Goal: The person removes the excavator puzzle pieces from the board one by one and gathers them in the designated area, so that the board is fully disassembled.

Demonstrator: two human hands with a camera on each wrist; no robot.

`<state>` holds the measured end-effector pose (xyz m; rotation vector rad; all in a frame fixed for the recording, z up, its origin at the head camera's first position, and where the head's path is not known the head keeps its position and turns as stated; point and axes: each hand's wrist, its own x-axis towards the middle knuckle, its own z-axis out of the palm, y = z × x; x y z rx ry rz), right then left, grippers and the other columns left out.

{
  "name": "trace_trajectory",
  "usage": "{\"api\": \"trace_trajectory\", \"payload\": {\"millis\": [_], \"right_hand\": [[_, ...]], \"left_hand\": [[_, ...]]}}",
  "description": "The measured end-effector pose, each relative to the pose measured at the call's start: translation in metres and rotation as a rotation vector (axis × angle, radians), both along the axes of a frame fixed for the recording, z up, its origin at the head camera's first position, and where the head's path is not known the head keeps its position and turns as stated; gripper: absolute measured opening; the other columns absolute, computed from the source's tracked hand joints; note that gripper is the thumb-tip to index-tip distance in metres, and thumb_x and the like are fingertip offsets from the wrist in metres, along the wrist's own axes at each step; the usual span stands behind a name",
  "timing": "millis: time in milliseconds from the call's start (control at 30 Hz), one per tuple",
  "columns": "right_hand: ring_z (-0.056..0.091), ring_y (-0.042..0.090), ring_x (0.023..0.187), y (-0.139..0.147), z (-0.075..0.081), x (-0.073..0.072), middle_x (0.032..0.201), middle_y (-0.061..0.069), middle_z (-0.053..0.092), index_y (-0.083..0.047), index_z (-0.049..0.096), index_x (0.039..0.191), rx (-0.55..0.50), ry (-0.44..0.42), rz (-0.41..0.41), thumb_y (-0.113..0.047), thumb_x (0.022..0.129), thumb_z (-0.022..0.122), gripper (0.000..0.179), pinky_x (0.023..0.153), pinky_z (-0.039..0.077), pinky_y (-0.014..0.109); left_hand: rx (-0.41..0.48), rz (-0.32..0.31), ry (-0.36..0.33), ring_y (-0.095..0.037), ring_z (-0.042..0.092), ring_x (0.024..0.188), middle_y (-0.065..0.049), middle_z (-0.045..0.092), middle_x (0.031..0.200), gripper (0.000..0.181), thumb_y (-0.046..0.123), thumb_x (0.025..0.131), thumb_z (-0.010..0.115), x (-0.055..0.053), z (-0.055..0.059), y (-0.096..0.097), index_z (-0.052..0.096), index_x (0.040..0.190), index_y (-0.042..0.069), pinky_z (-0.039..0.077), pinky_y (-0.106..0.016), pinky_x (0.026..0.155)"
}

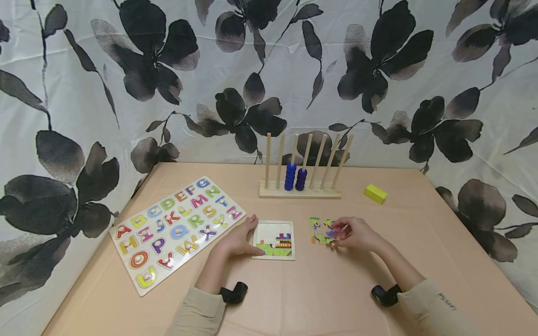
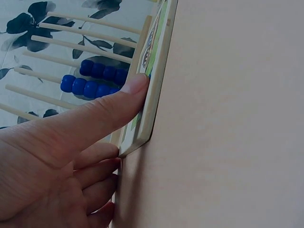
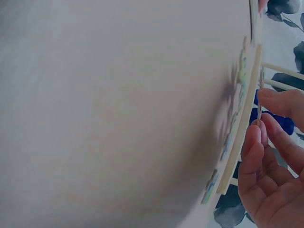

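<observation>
R hand (image 1: 355, 234) pinches thin puzzle pc (image 3: 260, 114) edge-on btwn thumb & fingertips, right by loose pcs (image 1: 321, 237) on table (image 1: 294, 298). L hand (image 1: 236, 240): thumb on puzzle tray (image 1: 266, 231) nr its near-L corner, other fingers relaxed, slightly bent along L edge. Tray lies flat, part-filled, L of loose pcs.

Long sleeves, beige — left sleeve (image 1: 199, 309) one even tone, right sleeve (image 1: 433, 311) carries a short line of dark lettering (image 1: 447, 301), too small to read. Fabric shows soft creases. Each wrist wears a black unit next to the cuff: left wrist unit (image 1: 236, 293), right wrist unit (image 1: 383, 296). Both are compact rounded blocks with a black band, sticking out on the inner side — look like a matching pair. Left hand (image 1: 235, 239) and right hand (image 1: 358, 234) ungloved.
</observation>
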<state>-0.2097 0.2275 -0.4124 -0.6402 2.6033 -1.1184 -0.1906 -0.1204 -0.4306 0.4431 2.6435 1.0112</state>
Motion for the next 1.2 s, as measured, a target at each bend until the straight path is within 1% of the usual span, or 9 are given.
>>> {"api": "trace_trajectory", "payload": {"millis": [167,400,567,800,1000,1200], "right_hand": [[0.051,0.015,0.065,0.005,-0.004,-0.002,0.083,0.008,0.057,0.007,0.061,0.099,0.021,-0.02,-0.002,0.001,0.066,0.076,0.037,0.052,0.045,0.021],[0.05,0.014,0.064,0.009,-0.01,-0.004,0.083,0.008,0.057,0.007,0.061,0.097,0.05,-0.029,-0.014,0.001,0.067,0.077,0.034,0.052,0.044,0.02],[0.049,0.014,0.065,0.009,-0.01,-0.005,0.083,0.008,0.057,0.008,0.061,0.097,0.044,-0.042,-0.018,0.001,0.066,0.077,0.035,0.051,0.043,0.019],[0.049,0.016,0.067,0.009,-0.011,-0.008,0.083,0.007,0.057,0.006,0.062,0.098,0.067,-0.046,-0.037,-0.002,0.066,0.078,0.036,0.053,0.043,0.02],[0.048,0.016,0.067,0.008,-0.012,-0.008,0.083,0.007,0.056,0.005,0.062,0.098,0.065,-0.05,-0.039,-0.002,0.066,0.078,0.036,0.052,0.042,0.02],[0.048,0.016,0.066,0.007,-0.011,-0.007,0.081,0.007,0.057,0.005,0.063,0.098,0.064,-0.03,-0.028,-0.002,0.067,0.077,0.034,0.053,0.042,0.02]], "left_hand": [[-0.001,-0.001,0.004,-0.031,0.014,0.137,-0.015,0.019,0.15,0.096,0.025,0.066,0.082,0.0,-0.001,0.0,0.029,0.14,-0.004,0.017,-0.042,0.11],[0.002,-0.003,-0.003,-0.03,0.013,0.137,-0.016,0.018,0.15,0.095,0.024,0.066,0.082,-0.001,-0.001,0.002,0.029,0.14,-0.004,0.017,-0.041,0.11],[0.002,-0.002,0.001,-0.031,0.014,0.137,-0.016,0.019,0.149,0.096,0.024,0.066,0.082,-0.001,0.0,0.001,0.029,0.14,-0.004,0.018,-0.042,0.11],[-0.001,-0.003,0.008,-0.031,0.014,0.137,-0.017,0.019,0.149,0.095,0.024,0.066,0.082,0.0,0.0,0.0,0.03,0.14,-0.005,0.017,-0.042,0.11],[-0.001,-0.001,0.01,-0.032,0.014,0.137,-0.017,0.019,0.149,0.095,0.024,0.066,0.082,0.0,0.0,0.0,0.03,0.139,-0.005,0.017,-0.042,0.11],[-0.006,-0.007,0.01,-0.031,0.014,0.137,-0.016,0.019,0.149,0.095,0.024,0.066,0.082,0.0,0.001,0.0,0.03,0.14,-0.005,0.017,-0.042,0.11]]}}
